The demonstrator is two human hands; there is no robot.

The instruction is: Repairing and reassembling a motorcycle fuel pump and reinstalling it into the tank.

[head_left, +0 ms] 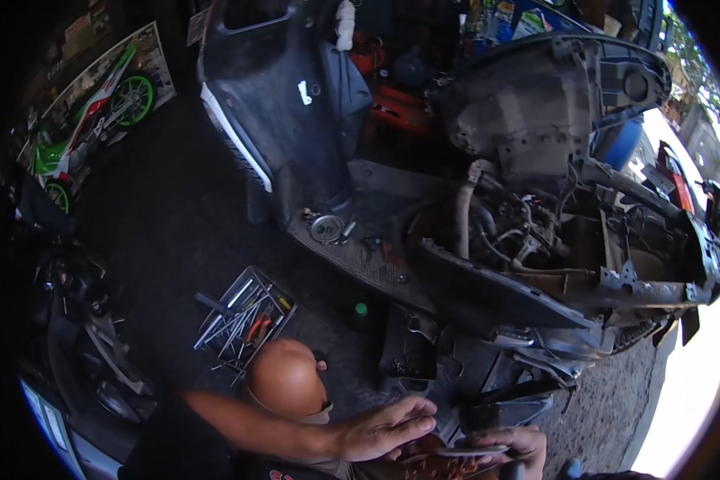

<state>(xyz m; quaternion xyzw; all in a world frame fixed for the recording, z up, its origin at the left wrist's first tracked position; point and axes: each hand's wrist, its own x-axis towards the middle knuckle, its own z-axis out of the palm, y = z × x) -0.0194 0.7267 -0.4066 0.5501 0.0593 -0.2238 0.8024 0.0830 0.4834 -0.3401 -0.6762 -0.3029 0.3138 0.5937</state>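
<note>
At the lower edge, my left hand [388, 428] is raised with loosely bent, slightly parted fingers and nothing visible in them, just above a reddish-brown piece [444, 464] that is partly cut off. Beside it at lower right, my right hand [520, 444] is closed round a flat grey part [468, 450]. My bare knee [284, 376] shows left of the hands. Above them stands a partly dismantled scooter [256, 104], its frame and hoses exposed at the right; a round metal part [326, 230] lies on its footboard.
A tray of tools [208, 336] and a green-capped container [361, 310] are on the dark floor. Loose dark panels [504, 412] lie right of my hands. Another motorbike [96, 336] stands at left, a green minibike [52, 160] behind. The raised seat compartment [528, 104] is at upper right.
</note>
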